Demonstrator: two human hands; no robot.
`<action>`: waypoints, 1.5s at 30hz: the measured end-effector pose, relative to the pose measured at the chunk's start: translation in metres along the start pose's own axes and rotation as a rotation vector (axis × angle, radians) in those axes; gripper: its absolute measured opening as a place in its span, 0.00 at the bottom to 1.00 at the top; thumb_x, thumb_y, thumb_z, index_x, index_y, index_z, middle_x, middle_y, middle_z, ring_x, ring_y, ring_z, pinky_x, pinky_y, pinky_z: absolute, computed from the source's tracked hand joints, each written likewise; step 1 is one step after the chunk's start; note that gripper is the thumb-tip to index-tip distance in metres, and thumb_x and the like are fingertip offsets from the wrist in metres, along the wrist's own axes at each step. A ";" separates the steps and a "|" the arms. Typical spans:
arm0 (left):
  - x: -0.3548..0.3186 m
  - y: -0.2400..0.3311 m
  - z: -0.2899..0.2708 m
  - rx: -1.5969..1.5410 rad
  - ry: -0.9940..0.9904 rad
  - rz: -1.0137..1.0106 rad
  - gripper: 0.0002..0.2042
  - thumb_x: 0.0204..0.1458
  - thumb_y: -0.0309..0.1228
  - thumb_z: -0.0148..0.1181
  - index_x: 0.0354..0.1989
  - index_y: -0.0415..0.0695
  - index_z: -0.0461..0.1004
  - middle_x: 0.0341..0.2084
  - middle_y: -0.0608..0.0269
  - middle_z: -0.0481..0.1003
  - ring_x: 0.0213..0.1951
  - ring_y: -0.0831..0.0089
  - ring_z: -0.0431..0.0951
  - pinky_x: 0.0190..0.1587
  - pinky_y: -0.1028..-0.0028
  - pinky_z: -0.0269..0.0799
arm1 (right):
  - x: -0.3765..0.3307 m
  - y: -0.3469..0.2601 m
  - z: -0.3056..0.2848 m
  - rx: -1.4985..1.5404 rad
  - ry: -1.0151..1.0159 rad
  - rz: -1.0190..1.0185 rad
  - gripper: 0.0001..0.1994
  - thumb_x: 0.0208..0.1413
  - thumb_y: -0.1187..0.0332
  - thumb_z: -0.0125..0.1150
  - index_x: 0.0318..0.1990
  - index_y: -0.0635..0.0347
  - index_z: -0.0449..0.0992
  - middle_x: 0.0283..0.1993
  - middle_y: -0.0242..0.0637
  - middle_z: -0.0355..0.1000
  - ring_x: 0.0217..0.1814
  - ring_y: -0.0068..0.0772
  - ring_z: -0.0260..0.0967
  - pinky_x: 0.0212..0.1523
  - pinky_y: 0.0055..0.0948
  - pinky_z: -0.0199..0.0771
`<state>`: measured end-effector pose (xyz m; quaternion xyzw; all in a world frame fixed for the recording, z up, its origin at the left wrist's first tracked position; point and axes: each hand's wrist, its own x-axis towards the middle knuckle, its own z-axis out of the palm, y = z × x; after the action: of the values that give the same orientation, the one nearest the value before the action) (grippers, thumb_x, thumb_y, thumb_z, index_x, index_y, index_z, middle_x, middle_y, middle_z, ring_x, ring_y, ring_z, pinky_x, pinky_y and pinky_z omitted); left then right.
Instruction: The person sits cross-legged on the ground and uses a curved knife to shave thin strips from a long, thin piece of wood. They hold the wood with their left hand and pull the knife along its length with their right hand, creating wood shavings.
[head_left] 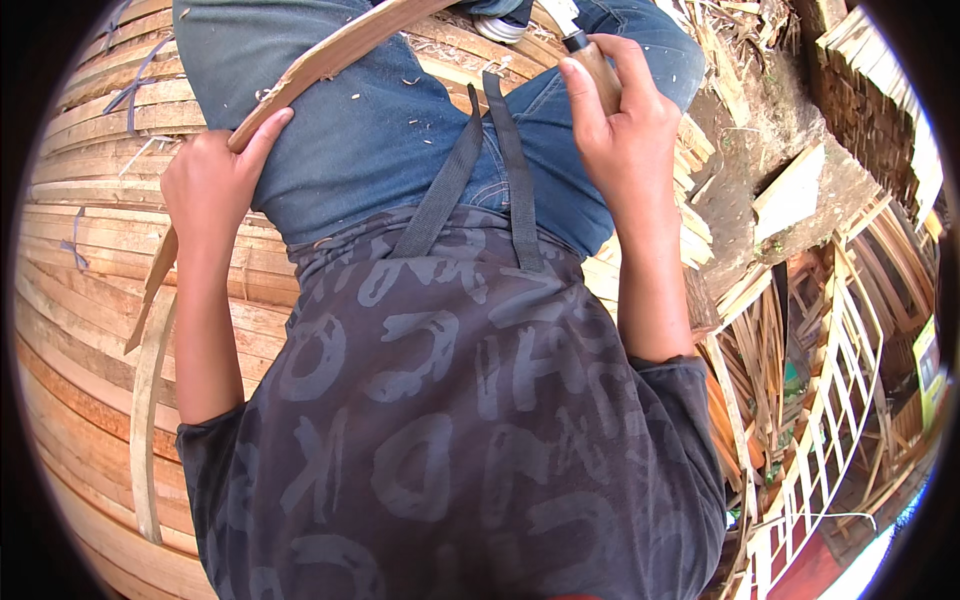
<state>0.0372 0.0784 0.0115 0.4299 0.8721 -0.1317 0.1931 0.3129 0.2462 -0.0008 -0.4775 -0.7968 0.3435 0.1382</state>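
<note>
My left hand [215, 180] is closed around a long, thin strip of wood [345, 55]. The strip slants across my left thigh to the top edge, and its other end sticks out below my fist by the forearm. In my right hand [632, 135], above my right thigh, is a knife [597, 75] with a light wooden handle and a dark collar. Only a short part of its pale blade shows at the top edge, apart from the strip. Small shavings cling to the strip and to my jeans [350, 150].
Stacked wooden slats [90, 320] fill the left side, some tied with blue string. A loose curved slat [150, 420] lies on them. At the right are a flat stone surface [740, 190] with wood scraps, a bundle of thin sticks [760, 370] and a white lattice rack [825, 430].
</note>
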 end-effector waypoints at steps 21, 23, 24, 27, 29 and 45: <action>-0.001 0.001 -0.002 0.023 -0.007 -0.012 0.37 0.46 0.65 0.56 0.16 0.33 0.76 0.11 0.42 0.71 0.19 0.48 0.76 0.25 0.59 0.70 | 0.013 0.039 -0.014 -0.130 0.217 0.027 0.12 0.56 0.63 0.62 0.45 0.58 0.76 0.30 0.49 0.76 0.33 0.50 0.77 0.30 0.36 0.75; 0.000 0.003 -0.004 0.059 0.031 0.040 0.37 0.46 0.65 0.56 0.16 0.33 0.76 0.11 0.43 0.71 0.19 0.48 0.76 0.25 0.59 0.70 | 0.011 0.054 -0.021 -0.182 0.206 0.021 0.13 0.56 0.63 0.61 0.46 0.59 0.76 0.30 0.49 0.77 0.33 0.49 0.78 0.32 0.35 0.76; 0.001 0.004 -0.004 0.077 0.049 0.066 0.37 0.46 0.65 0.56 0.16 0.33 0.76 0.11 0.43 0.71 0.19 0.48 0.76 0.25 0.59 0.70 | 0.008 0.054 -0.020 -0.183 0.203 0.033 0.13 0.57 0.63 0.61 0.46 0.60 0.76 0.31 0.49 0.77 0.34 0.48 0.78 0.33 0.35 0.76; 0.000 0.003 -0.002 0.030 -0.003 0.005 0.37 0.46 0.65 0.56 0.16 0.33 0.76 0.11 0.43 0.71 0.19 0.48 0.76 0.25 0.59 0.70 | 0.003 0.036 -0.010 -0.082 0.188 0.060 0.13 0.56 0.64 0.62 0.46 0.60 0.76 0.33 0.51 0.77 0.35 0.48 0.78 0.34 0.35 0.76; 0.001 -0.002 0.003 0.050 0.031 0.019 0.39 0.44 0.68 0.54 0.16 0.34 0.77 0.11 0.45 0.71 0.19 0.50 0.76 0.24 0.60 0.71 | -0.002 0.019 0.000 -0.040 0.113 0.028 0.14 0.55 0.63 0.63 0.46 0.58 0.76 0.32 0.49 0.77 0.34 0.49 0.77 0.34 0.36 0.76; 0.001 0.000 0.000 0.000 0.037 0.018 0.37 0.46 0.64 0.57 0.16 0.32 0.76 0.11 0.42 0.71 0.19 0.48 0.76 0.25 0.59 0.70 | 0.004 0.015 -0.009 -0.089 0.123 0.013 0.14 0.55 0.61 0.63 0.45 0.56 0.77 0.30 0.48 0.77 0.34 0.50 0.77 0.32 0.37 0.75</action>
<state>0.0371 0.0791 0.0107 0.4400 0.8717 -0.1221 0.1779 0.3257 0.2577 -0.0049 -0.5087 -0.7982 0.2784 0.1632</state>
